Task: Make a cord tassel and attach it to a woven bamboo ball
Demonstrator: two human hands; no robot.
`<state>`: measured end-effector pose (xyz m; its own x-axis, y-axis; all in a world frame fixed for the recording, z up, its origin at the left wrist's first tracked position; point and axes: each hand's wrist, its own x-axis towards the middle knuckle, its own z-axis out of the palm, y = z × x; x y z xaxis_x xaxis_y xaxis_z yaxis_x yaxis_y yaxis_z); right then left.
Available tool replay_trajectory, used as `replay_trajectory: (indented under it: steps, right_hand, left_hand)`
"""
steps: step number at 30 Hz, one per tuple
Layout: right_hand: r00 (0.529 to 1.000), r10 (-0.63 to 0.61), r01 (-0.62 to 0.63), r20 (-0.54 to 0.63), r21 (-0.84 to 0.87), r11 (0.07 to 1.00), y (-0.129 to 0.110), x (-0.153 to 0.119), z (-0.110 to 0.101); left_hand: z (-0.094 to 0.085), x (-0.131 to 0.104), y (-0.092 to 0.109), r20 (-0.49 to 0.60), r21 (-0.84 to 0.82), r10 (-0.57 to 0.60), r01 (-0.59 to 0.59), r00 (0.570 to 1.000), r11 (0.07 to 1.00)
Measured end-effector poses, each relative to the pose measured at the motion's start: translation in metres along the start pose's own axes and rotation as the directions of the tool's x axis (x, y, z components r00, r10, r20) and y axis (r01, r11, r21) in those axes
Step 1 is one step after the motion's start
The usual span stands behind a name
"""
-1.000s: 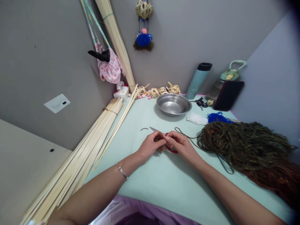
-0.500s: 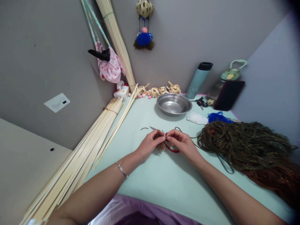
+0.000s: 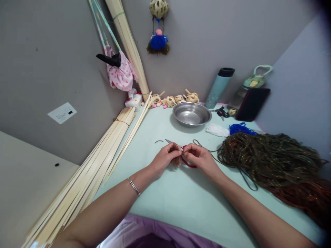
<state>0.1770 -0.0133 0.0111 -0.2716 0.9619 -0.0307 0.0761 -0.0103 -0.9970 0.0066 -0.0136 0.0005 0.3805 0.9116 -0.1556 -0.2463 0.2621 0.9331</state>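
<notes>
Fingers of the left hand (image 3: 165, 156) were pinched on a brown yarn tuft (image 3: 176, 162) by the scissors (image 3: 189, 165), the right hand's (image 3: 198, 154) drawn close at its edge, their hold unclear, apparently fiddling with strands, the next move likely needing a steady left grip

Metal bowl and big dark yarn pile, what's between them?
A white bundle, with blue yarn beside it, lies between them in the head view.

The table's (image 3: 160, 193) carrying a bowl (image 3: 191, 117) toward the back, scissors (image 3: 190, 166) are lying nearer the front, yarn (image 3: 271, 162) is sprawling across the right, and wooden strips (image 3: 103, 148) are lining the left.
</notes>
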Motion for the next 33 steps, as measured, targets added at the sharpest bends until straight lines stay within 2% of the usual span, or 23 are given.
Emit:
replay_trajectory:
  steps: [6, 10, 15, 19, 25, 30, 33]
  right_hand:
    - [1.0, 0.001, -0.001, 0.013, 0.005, 1.0, -0.0037, -0.0013, 0.0004]
    - [1.0, 0.005, -0.005, 0.029, 0.002, 1.0, -0.002, -0.0004, 0.0016]
    - [0.999, 0.006, -0.006, 0.046, -0.001, 1.0, 0.0016, 0.0006, 0.0017]
    - [0.999, 0.006, -0.005, 0.039, -0.007, 1.0, 0.0015, 0.0001, 0.0013]
    - [0.999, -0.03, 0.03, -0.024, -0.008, 1.0, -0.0002, 0.0001, 0.0005]
    - [0.997, -0.054, 0.052, -0.05, -0.031, 0.998, -0.0004, -0.0002, -0.0008]
    - [0.997, -0.056, 0.052, -0.057, -0.061, 0.997, 0.0019, -0.0003, -0.0032]
  left_hand:
    - [0.0003, 0.0005, -0.0013, 0.039, 0.044, 0.004, -0.006, 0.999, 0.999]
    - [-0.0003, 0.0011, 0.0002, 0.017, -0.03, -0.011, 0.011, 1.0, 0.999]
    - [-0.0005, 0.0005, 0.0052, 0.042, -0.129, -0.012, 0.018, 0.999, 0.991]
    - [0.0001, -0.0005, 0.0083, 0.07, -0.163, 0.043, -0.031, 0.997, 0.986]
    - [0.0004, 0.0006, 0.0035, -0.024, -0.074, 0.076, -0.078, 0.997, 0.994]
    - [0.0012, 0.0008, 0.0006, 0.035, -0.003, 0.032, -0.031, 0.999, 1.0]
    - [0.0014, 0.0006, 0.001, 0.024, -0.004, 0.014, -0.014, 1.0, 1.0]
